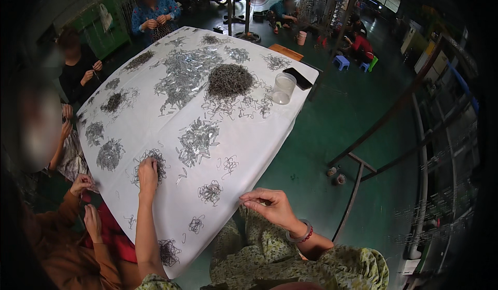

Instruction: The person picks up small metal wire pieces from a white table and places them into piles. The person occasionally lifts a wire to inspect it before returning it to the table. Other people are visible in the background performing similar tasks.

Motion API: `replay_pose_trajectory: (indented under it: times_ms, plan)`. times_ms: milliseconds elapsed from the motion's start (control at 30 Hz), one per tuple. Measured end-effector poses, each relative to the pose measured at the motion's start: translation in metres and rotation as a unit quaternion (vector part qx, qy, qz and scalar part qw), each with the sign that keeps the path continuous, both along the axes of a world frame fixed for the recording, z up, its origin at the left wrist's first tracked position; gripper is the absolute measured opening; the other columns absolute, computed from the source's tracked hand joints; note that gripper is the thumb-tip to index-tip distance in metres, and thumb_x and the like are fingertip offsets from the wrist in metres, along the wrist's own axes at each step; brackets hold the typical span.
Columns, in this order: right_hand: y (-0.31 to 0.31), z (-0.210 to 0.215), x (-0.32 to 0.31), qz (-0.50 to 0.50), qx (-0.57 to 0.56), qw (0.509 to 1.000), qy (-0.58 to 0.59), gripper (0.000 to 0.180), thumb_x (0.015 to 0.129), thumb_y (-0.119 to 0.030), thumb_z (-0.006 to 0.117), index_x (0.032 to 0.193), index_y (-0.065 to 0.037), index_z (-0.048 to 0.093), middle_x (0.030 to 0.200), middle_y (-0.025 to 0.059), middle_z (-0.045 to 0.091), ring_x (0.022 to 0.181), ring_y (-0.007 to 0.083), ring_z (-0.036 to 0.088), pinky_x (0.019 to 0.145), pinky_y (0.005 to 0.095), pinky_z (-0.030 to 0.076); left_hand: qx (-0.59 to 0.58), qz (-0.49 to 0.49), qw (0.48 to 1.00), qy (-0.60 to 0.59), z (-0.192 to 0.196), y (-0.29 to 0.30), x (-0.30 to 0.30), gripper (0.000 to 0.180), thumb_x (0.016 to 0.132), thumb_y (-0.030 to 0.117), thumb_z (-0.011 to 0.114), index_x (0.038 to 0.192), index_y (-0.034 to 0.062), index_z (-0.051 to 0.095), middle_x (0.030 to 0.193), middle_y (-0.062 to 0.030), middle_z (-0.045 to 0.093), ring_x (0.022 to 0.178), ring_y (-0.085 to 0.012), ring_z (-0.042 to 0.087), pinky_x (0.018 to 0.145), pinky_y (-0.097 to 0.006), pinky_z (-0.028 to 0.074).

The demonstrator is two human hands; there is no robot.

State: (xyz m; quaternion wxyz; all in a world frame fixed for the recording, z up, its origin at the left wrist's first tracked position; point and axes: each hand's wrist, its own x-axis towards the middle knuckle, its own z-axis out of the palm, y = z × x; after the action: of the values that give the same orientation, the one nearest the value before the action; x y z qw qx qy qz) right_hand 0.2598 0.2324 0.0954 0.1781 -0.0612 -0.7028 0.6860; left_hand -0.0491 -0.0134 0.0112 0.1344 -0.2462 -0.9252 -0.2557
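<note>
My left hand (148,174) reaches over the white-covered table (171,196), its fingertips pressed together at a pile of dark bent wire hooks (157,161). Whether a hook is between those fingers is hidden. Just off the table's near right edge, my right hand (271,207) is closed in a pinch; what it holds, if anything, is too small to make out. Between and beyond my hands lie a small heap of hooks (210,192), a looser group of hooks (230,164) and a heap of shiny, clear or silvery narrow strips (198,142).
Farther back are a large mound of dark hooks (230,81), a wide spread of shiny strips (181,77), a clear plastic jar (284,88) and a black phone (298,78). Several co-workers sit along the left and far sides. A metal frame (358,186) stands to the right.
</note>
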Motion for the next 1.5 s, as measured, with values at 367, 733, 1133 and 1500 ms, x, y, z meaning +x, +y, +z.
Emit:
replay_pose_trajectory:
  times_ms: [367, 733, 1133, 1500]
  plan:
    - [-0.021, -0.028, 0.02, -0.092, -0.05, 0.994, -0.031, 0.018, 0.081, 0.004, 0.068, 0.099, 0.001, 0.069, 0.088, 0.0052, 0.068, 0.079, 0.0079, 0.062, 0.069, 0.02, 0.049, 0.4, -0.269, 0.782, -0.395, 0.073, 0.069, 0.227, 0.009, 0.084, 0.001, 0.066, 0.092, 0.0009, 0.064, 0.1, -0.0067, 0.063, 0.096, -0.0145, 0.058, 0.084, -0.027, 0.047]
    - [-0.029, -0.033, 0.016, -0.103, -0.019, 0.994, 0.018, 0.021, 0.079, 0.007, 0.068, 0.1, 0.003, 0.067, 0.092, 0.0083, 0.068, 0.079, 0.0104, 0.061, 0.07, 0.0216, 0.049, 0.353, -0.241, 0.883, -0.196, 0.064, 0.093, 0.245, 0.011, 0.084, 0.002, 0.066, 0.094, 0.0019, 0.062, 0.099, -0.0098, 0.065, 0.092, -0.018, 0.063, 0.079, -0.028, 0.05]
    - [0.049, -0.052, -0.13, -0.054, 0.186, 0.981, -0.007, 0.02, 0.088, -0.011, 0.06, 0.1, 0.003, 0.069, 0.077, 0.0107, 0.07, 0.068, 0.013, 0.063, 0.06, 0.027, 0.048, 0.367, -0.231, 0.867, -0.245, 0.054, 0.09, 0.242, 0.009, 0.088, -0.001, 0.06, 0.097, 0.0003, 0.058, 0.095, -0.0097, 0.066, 0.089, -0.014, 0.063, 0.078, -0.027, 0.051]
    - [0.05, -0.132, -0.244, -0.037, 0.582, 0.812, -0.003, 0.015, 0.074, 0.003, 0.057, 0.085, 0.0, 0.067, 0.084, 0.0155, 0.063, 0.082, 0.034, 0.062, 0.068, 0.0431, 0.051, 0.332, -0.247, 0.877, -0.243, 0.048, 0.078, 0.239, 0.013, 0.085, 0.0, 0.064, 0.097, 0.0017, 0.06, 0.095, -0.0089, 0.066, 0.088, -0.0174, 0.063, 0.078, -0.029, 0.05]
